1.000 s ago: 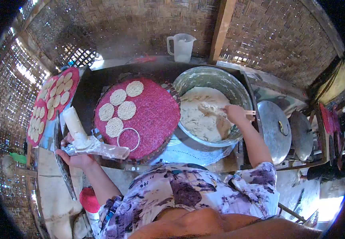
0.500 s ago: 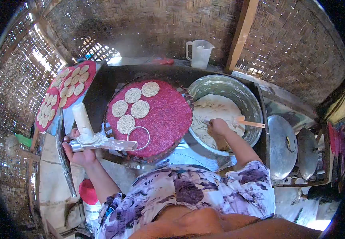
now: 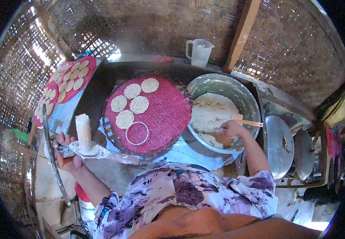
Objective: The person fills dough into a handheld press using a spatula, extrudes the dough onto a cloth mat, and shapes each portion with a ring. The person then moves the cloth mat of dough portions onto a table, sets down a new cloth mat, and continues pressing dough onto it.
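Note:
My left hand is wrapped round a dough-smeared metal press, from which a whitish cylinder stands upright. In the large metal pot, my right hand is closed over the pale dough; what its fingers hold is too small to make out. An orange-handled spatula leans in the pot beside that hand. Between the hands, a round tray with pink cloth bears several round, stringy dough discs and a white ring near its front left edge.
A clear plastic jug stands behind the pot. Large metal lids lean at the right. More discs lie on pink cloths at the far left. A long dark stick slants beside my left hand.
The press and my left hand have moved down and left, and the cylinder is more upright. My right hand has let go of the spatula and shifted within the pot.

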### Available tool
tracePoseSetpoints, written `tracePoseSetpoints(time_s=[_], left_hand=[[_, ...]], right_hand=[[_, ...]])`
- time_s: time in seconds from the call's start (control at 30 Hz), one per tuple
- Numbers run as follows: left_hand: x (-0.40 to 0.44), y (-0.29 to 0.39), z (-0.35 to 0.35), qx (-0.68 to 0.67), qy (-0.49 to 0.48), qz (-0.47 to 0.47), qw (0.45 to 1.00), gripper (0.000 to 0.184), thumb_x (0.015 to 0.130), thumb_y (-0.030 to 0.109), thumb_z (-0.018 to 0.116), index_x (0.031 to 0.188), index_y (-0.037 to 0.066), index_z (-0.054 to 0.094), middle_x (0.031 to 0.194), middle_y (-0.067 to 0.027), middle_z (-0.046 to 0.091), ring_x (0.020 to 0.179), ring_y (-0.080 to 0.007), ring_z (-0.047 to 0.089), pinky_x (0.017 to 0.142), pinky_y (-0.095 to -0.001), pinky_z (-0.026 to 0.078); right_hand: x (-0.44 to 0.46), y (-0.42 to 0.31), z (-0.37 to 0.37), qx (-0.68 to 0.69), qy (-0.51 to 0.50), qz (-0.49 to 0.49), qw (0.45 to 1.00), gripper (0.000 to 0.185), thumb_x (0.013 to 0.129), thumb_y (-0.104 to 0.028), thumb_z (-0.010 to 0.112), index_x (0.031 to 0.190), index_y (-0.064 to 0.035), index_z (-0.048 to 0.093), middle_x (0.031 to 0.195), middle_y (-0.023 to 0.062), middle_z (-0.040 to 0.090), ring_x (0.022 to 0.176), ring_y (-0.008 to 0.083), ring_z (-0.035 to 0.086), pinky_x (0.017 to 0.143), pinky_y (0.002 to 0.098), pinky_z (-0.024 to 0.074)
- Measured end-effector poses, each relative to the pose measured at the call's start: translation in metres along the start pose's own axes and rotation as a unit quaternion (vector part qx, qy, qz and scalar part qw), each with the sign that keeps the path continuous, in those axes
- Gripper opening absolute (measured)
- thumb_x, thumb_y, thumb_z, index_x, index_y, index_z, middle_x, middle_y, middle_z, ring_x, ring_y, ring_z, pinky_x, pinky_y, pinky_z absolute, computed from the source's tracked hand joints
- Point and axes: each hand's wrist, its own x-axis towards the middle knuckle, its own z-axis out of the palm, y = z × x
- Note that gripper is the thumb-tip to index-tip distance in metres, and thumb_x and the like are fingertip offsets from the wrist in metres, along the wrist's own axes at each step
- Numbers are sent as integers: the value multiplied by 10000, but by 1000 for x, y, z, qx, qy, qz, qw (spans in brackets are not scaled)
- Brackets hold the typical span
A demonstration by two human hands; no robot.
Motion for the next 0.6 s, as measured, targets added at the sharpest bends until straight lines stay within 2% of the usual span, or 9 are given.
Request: tracePoseSetpoints(time_s=[0.07, 0.17, 0.23, 0.27, 0.37, 0.47, 0.5, 0.57, 0.6], left_hand=[[-4, 15, -2, 105, 2, 15, 994, 249, 720, 183, 644, 882, 108, 471, 990, -101, 425, 886, -213, 428, 808, -378, 387], [-8, 39, -23, 305, -5, 60, 950, 431, 711, 234, 658, 1070, 60, 494, 1117, -132, 475, 926, -258, 506, 767, -397, 450], [-1, 38, 0, 442, -74, 37, 893, 571, 600, 165, 770, 1084, 18, 503, 920, -85, 578, 771, -223, 577, 665, -358, 507], [-2, 36, -31, 502, -25, -74, 861, 565, 584, 215, 795, 1044, 21, 531, 930, -74, 578, 763, -187, 579, 676, -319, 503], [2, -7, 37, 547, -161, -132, 811, 485, 627, 260, 724, 1017, 34, 548, 940, -86, 577, 822, -206, 566, 718, -339, 480], [11, -35, 63, 532, -223, -206, 790, 422, 670, 306, 652, 990, 46, 564, 950, -98, 576, 880, -225, 553, 761, -358, 458], [14, -37, 64, 636, -334, -90, 690, 454, 644, 307, 661, 995, 36, 561, 960, -133, 573, 898, -274, 552, 765, -370, 454], [18, -42, 47, 622, -339, -51, 704, 498, 593, 302, 668, 989, 21, 558, 926, -182, 562, 874, -336, 541, 765, -379, 446], [17, -38, 44, 607, -310, -89, 726, 466, 596, 299, 652, 960, 20, 569, 935, -179, 562, 875, -336, 540, 765, -392, 440]], right_hand=[[-30, -11, -38, 122, -34, 99, 987, 296, 773, -309, 600, 941, -69, 641, 587, 19, 551, 491, 107, 513, 474, 254, 415], [-58, -29, -75, 197, -12, 5, 980, 307, 773, -307, 614, 955, -61, 642, 558, -29, 492, 463, 51, 432, 424, 204, 340], [-62, -54, -85, 280, -17, -26, 959, 296, 799, -299, 587, 959, -55, 639, 566, -45, 479, 473, 45, 396, 424, 212, 314], [-59, -72, -88, 304, -37, -63, 950, 307, 805, -300, 583, 982, -54, 628, 562, -53, 463, 469, 41, 382, 421, 209, 299], [-36, -136, -81, 366, -92, -163, 912, 464, 764, -414, 604, 976, -2, 618, 585, -39, 475, 454, 39, 374, 404, 192, 258], [-14, -201, -70, 422, -159, -239, 860, 464, 757, -421, 617, 964, -6, 613, 587, -27, 472, 469, 44, 376, 412, 193, 250], [-7, -214, -68, 405, -181, -250, 861, 457, 769, -417, 609, 970, -7, 605, 582, -26, 460, 467, 43, 367, 413, 184, 244], [-5, -249, -75, 321, -178, -293, 883, 419, 798, -384, 582, 977, -4, 598, 620, 11, 514, 497, 77, 435, 431, 231, 310], [3, -257, -79, 223, -85, -396, 887, 373, 802, -352, 577, 992, -32, 600, 656, 19, 536, 547, 114, 480, 476, 256, 354]])
